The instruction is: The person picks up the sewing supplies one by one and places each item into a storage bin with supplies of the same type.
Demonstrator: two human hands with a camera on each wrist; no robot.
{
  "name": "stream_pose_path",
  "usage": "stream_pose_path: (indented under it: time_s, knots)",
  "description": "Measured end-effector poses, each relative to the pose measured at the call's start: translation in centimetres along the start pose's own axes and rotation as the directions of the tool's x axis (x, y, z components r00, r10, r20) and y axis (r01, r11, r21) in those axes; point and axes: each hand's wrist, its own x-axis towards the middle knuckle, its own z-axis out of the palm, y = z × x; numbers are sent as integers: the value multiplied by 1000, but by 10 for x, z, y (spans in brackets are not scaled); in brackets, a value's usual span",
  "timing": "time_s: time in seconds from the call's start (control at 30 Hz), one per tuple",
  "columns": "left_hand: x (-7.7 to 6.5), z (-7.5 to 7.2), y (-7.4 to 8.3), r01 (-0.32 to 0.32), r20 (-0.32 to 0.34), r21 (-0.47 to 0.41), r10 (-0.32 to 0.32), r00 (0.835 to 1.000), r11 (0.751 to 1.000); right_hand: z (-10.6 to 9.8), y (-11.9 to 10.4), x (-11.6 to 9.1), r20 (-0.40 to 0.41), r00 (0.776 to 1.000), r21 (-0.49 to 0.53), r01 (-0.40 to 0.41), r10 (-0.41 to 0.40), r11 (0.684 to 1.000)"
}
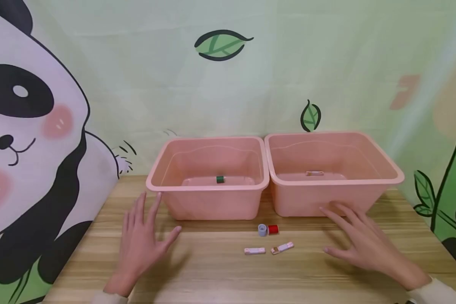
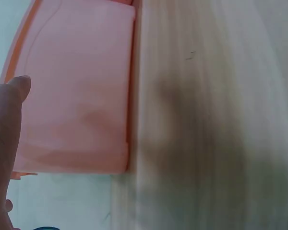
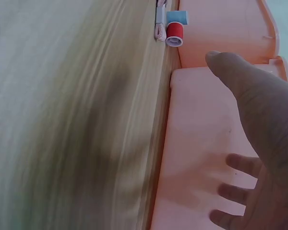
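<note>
My left hand [image 1: 142,240] hovers over the table in front of the left pink bin [image 1: 213,204], fingers spread and holding nothing. On the other side, my right hand [image 1: 361,238] is held in front of the right pink bin [image 1: 308,200], its fingers extended with nothing in them. Between the hands lie a light blue thread spool [image 1: 262,230] and a red thread spool [image 1: 273,229], side by side. Nearer to me are two small flat pinkish-white strips, a left one [image 1: 254,251] and a tilted right one [image 1: 282,248]; the right wrist view suggests bundled cord.
Inside the left bin sits a dark green thread spool [image 1: 220,179]. A similar flat strip [image 1: 314,173] lies in the right bin. Both bins stand side by side on the wooden table [image 1: 213,283], against a printed panda cloth [image 1: 137,84].
</note>
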Motion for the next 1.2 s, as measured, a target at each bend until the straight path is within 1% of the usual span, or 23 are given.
stream_pose_path:
  time_s: [0.07, 0.17, 0.23, 0.33, 0.4, 0.53, 0.7, 0.83, 0.97, 1.03, 1.1, 1.2]
  knots:
    - [4, -2, -2, -1, -14, -24, 0, 1000, 1000, 0, 0, 3, 0, 1000, 8, 22, -22, 1000]
    - [11, -4, -4, -19, -46, -60, 16, 999, 998, -1, -3, 8, 22, 999, 28, 37, -37, 999]
    - [16, -6, -6, -34, -65, -83, 29, 997, 996, 0, -6, 11, 45, 998, 52, 36, -38, 998]
    - [23, -7, -8, -36, -70, -126, 27, 997, 991, 2, -9, 14, 78, 996, 109, 23, -32, 994]
    - [28, -9, -9, -26, -63, -157, 16, 998, 987, 4, -11, 16, 88, 996, 152, 21, -34, 988]
    - [38, -10, -9, 21, -21, -210, -26, 999, 978, 11, -15, 23, 98, 994, 213, 32, -54, 977]
    - [49, -9, -9, 76, 28, -243, -72, 997, 967, 21, -20, 33, 133, 988, 243, 42, -76, 969]
    - [57, -7, -9, 95, 44, -283, -86, 995, 954, 26, -23, 41, 144, 986, 254, 50, -88, 966]
    - [65, -5, -10, 102, 53, -350, -89, 995, 931, 29, -26, 46, 170, 983, 279, 26, -76, 960]
    - [69, -4, -10, 118, 69, -383, -99, 993, 916, 31, -28, 49, 190, 979, 287, 14, -71, 958]
    - [72, -3, -11, 148, 95, -413, -119, 988, 898, 33, -30, 52, 207, 975, 302, 9, -75, 953]
    - [74, -1, -12, 206, 142, -444, -158, 977, 872, 38, -33, 58, 236, 969, 302, -3, -72, 953]
